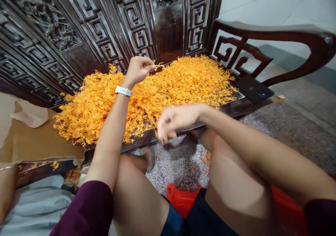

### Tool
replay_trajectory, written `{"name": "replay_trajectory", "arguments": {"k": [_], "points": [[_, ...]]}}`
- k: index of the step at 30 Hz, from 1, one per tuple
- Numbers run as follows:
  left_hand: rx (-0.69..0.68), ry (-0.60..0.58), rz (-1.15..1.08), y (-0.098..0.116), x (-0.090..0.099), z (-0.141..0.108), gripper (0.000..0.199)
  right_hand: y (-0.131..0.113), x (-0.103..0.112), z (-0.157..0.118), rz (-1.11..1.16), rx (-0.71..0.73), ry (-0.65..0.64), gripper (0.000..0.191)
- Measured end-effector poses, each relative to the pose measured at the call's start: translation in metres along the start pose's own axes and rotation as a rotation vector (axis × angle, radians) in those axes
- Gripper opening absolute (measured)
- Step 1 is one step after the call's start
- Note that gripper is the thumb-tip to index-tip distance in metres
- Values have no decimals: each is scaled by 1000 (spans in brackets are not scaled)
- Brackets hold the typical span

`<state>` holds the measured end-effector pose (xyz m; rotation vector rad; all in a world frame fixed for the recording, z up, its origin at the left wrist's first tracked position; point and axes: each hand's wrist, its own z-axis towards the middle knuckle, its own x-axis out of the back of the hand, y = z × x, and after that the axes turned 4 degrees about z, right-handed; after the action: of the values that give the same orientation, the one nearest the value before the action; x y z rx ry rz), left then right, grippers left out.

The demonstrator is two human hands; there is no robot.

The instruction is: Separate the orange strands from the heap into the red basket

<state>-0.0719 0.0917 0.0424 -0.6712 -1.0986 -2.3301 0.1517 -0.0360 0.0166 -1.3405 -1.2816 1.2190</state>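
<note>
A big heap of small orange branching pieces (194,77), like parts of artificial flowers, covers the dark wooden bench seat (153,136). Above the heap's middle, my left hand (139,69) is closed in a pinch on one small orange piece (159,66). My right hand (178,120) hangs in front of the bench's front edge with its fingers bent downward. Motion smears those fingers; yellowish spots show at their tips, and I cannot tell whether anything is held.
A carved backrest (168,26) rises behind the heap, with a curved armrest (275,36) at right. A dark phone or tablet (254,88) lies beside it. An open cardboard box (39,138) stands left, near another person's arm (7,190). Something red (181,197) is between my legs.
</note>
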Motion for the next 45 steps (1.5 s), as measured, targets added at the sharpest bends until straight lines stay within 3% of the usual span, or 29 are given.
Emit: {"name": "replay_trajectory", "arguments": {"k": [2,3,4,5,7,9,10,11,12,13,15,18,23,26,28,30,31,34,36,38,39,41,42,45], "points": [[76,112,-13,-10,6,-1,30,2,-17,4,-107,-254,-445,44],[111,139,-35,-15,10,-2,32,2,-21,5,-125,-319,-553,43],[142,155,-56,-19,13,-4,35,1,-21,5,-117,-322,-566,41],[169,162,-70,-22,17,-5,38,-1,-16,4,-75,-253,-478,39],[211,183,-83,-28,24,-7,44,-6,4,0,120,50,-62,32],[249,213,-103,-30,33,-6,50,-9,30,-3,405,382,547,23],[269,225,-120,-31,38,-5,52,-8,42,-4,545,461,829,19],[289,231,-145,-30,43,-4,54,-5,51,-3,663,462,1037,15],[310,236,-181,-29,48,-1,55,-1,57,-2,742,396,1156,11],[329,241,-228,-27,52,1,56,4,60,1,773,309,1197,8],[352,234,-299,-19,60,6,58,13,58,10,680,193,1151,4],[321,174,-277,3,66,13,67,19,49,24,350,253,1149,7],[215,42,-199,55,53,16,73,11,45,29,105,468,1260,64],[197,-11,-243,79,35,14,68,8,49,23,97,516,1278,79],[193,-38,-282,86,21,11,64,8,53,19,58,505,1246,65],[180,-78,-274,89,12,7,60,8,59,16,-11,500,1234,38],[162,-93,-267,90,11,5,59,8,61,14,-32,507,1245,30],[81,-114,-324,94,25,-2,57,6,67,5,61,562,1354,28],[38,-236,-374,96,45,-8,53,4,69,-5,223,583,1428,22],[-25,-540,-329,95,67,-13,55,2,71,-18,392,593,1451,28],[-36,-733,-301,94,75,-15,63,0,71,-24,471,609,1426,33],[-49,-843,-272,90,82,-16,65,-2,70,-34,603,675,1328,35],[-45,-801,-278,88,79,-15,63,-3,69,-38,649,710,1274,32],[-11,-457,-299,81,53,-10,53,-4,67,-42,661,727,1224,25]]}}
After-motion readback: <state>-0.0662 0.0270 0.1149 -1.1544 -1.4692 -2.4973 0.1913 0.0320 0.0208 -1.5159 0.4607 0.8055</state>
